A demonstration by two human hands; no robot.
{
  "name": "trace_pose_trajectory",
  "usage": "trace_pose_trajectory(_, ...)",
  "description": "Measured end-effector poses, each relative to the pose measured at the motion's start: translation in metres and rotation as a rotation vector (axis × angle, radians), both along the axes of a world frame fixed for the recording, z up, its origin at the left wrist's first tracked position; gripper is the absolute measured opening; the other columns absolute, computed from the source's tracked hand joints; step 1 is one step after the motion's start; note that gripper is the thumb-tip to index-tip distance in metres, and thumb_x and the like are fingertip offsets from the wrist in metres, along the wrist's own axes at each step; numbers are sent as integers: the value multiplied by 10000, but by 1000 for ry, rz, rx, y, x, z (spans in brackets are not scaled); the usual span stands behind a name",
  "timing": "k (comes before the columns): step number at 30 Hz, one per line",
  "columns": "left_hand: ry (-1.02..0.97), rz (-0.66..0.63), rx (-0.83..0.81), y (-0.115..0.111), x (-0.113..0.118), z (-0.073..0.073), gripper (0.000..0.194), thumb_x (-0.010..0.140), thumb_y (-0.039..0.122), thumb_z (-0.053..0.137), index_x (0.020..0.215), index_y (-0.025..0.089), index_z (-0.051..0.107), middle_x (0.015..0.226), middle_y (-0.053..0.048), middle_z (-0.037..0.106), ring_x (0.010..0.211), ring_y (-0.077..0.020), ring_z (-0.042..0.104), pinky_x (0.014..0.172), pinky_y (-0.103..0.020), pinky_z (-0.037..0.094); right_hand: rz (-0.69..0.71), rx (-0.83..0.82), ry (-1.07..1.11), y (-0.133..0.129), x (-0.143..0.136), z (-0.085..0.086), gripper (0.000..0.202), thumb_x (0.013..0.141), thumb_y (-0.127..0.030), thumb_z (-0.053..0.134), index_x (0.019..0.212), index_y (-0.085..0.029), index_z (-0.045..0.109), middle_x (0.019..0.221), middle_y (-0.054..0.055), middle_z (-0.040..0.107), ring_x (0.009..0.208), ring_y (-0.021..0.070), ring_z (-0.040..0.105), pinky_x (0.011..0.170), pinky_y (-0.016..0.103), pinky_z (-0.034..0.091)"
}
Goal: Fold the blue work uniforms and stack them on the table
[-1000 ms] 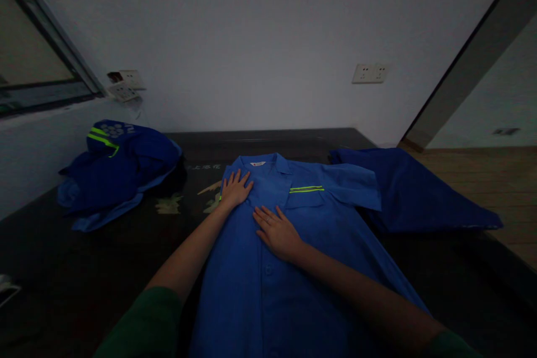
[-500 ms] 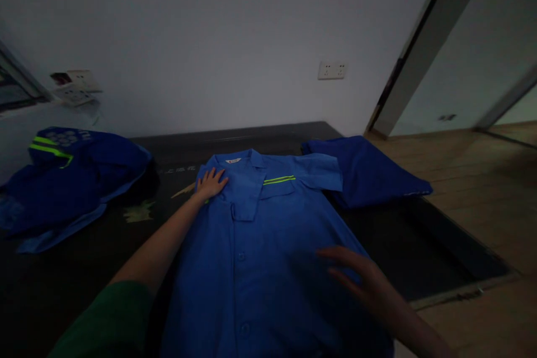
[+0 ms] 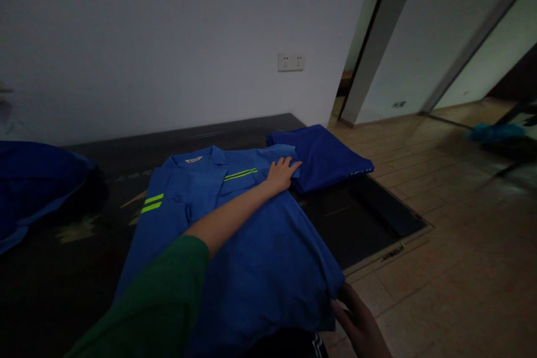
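Observation:
A blue short-sleeved work shirt (image 3: 260, 235) with yellow-green stripes lies front up on a dark table (image 3: 327, 218), its collar toward the wall. My left arm reaches across it, and my left hand (image 3: 282, 174) rests on the sleeve at the right, fingers spread on the cloth. At the shirt's lower right edge, near the table's front, my right hand (image 3: 356, 313) pinches the cloth between thumb and fingers. Part of the right hand is dark and its fingertips are partly hidden by the fabric.
A folded darker blue garment (image 3: 323, 156) lies just beyond the sleeve at the right. Another blue garment (image 3: 37, 184) is heaped at the left. Behind the table stands a white wall with a socket (image 3: 291, 62). Wooden floor (image 3: 461, 224) stretches away to the right.
My left hand has moved from the shirt's left shoulder across to the right sleeve. My right hand, earlier above the shirt, has taken hold of its lower right edge. The view has swung right.

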State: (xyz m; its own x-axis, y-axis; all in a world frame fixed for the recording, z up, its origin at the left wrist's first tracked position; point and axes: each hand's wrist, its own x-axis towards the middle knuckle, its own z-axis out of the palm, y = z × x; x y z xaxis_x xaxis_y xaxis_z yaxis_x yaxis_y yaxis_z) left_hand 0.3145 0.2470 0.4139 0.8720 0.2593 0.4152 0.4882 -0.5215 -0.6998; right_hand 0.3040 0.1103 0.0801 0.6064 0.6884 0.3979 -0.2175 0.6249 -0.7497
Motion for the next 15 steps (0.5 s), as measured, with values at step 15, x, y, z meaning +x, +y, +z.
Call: trace_pose_trajectory(15, -488, 58, -167, 10, 31, 93, 296, 846, 216, 547, 1108, 130, 655, 1110, -143, 664, 1075, -288, 605, 910, -380, 467, -293, -63, 83, -48, -15, 8, 476, 723, -479, 705, 1097, -217, 572, 909, 49, 699, 847, 231, 675, 726, 315, 570)
